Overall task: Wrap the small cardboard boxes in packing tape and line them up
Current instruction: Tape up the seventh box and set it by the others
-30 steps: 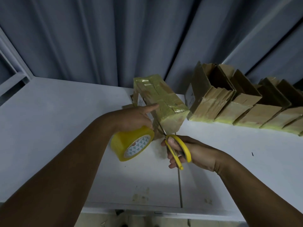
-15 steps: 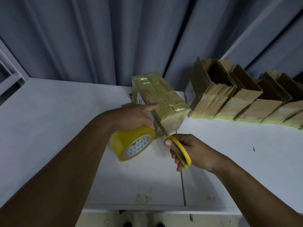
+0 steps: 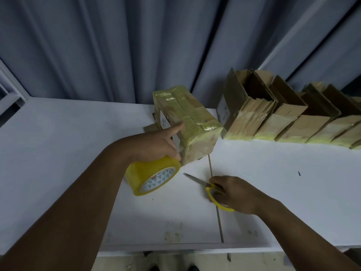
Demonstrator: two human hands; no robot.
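A tape-wrapped cardboard box [image 3: 192,122] stands on the white table [image 3: 68,153], glossy and yellowish. My left hand [image 3: 156,143] holds a yellow roll of packing tape [image 3: 151,176] against the box's near left corner, with the forefinger stretched along the box's side. My right hand [image 3: 232,192] lies low on the table and grips the yellow handles of the scissors [image 3: 207,185], whose blades point left towards the roll. A row of several wrapped boxes [image 3: 283,124] runs along the back right.
Grey pleated curtains [image 3: 117,45] hang behind the table. A seam [image 3: 214,192] runs front to back through the tabletop under the scissors. The table's front edge [image 3: 175,249] lies close below my arms, with floor beyond. A grey frame [image 3: 9,90] stands at the far left.
My right hand has dropped from the box's corner down to the tabletop with the scissors. The left hand and the roll stay against the box.
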